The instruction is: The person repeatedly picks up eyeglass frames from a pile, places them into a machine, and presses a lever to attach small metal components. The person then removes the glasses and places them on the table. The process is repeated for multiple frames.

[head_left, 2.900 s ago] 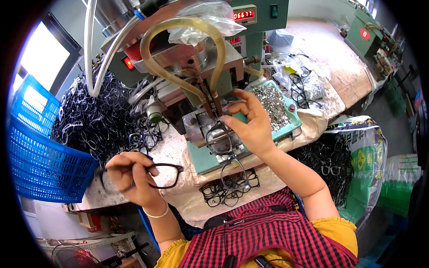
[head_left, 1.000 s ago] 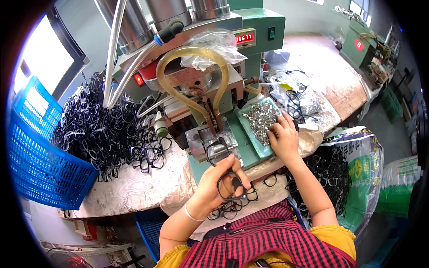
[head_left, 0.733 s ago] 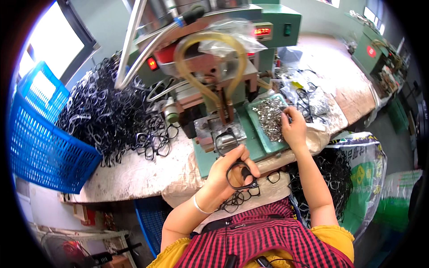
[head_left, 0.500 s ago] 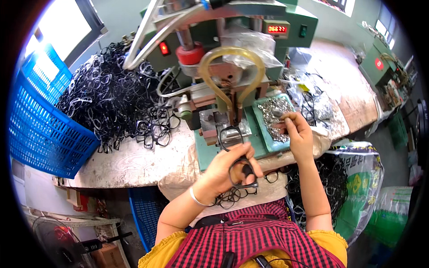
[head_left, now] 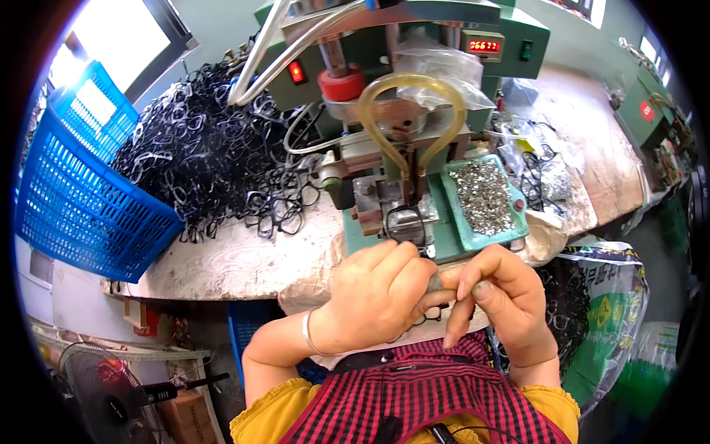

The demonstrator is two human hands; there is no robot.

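Observation:
My left hand (head_left: 377, 296) is closed, its back toward me, below the green bench press (head_left: 403, 140). A black eyeglass frame (head_left: 407, 210) is gripped in it; one rim sticks out beyond the knuckles toward the press, and the rest is mostly hidden. My right hand (head_left: 506, 300) meets the left fingertips, with thumb and forefinger pinched; whatever lies between them is too small or hidden to make out. A grey covering (head_left: 435, 283) shows on a digit where the hands meet. Beyond my right hand sits a pale green tray (head_left: 464, 238) of small shiny metal parts (head_left: 482, 196).
A large heap of dark eyeglass frames (head_left: 214, 155) covers the bench's left, beside a blue plastic basket (head_left: 81, 200). Plastic bags (head_left: 555, 177) lie beyond the tray. A sack (head_left: 610, 311) stands at lower right, a fan (head_left: 103, 388) at lower left. A yellowish tube (head_left: 411, 81) loops before the press.
My right hand has left the tray of metal parts and come back to my left hand. The left hand has turned, covering more of the eyeglass frame. The whole view has shifted slightly.

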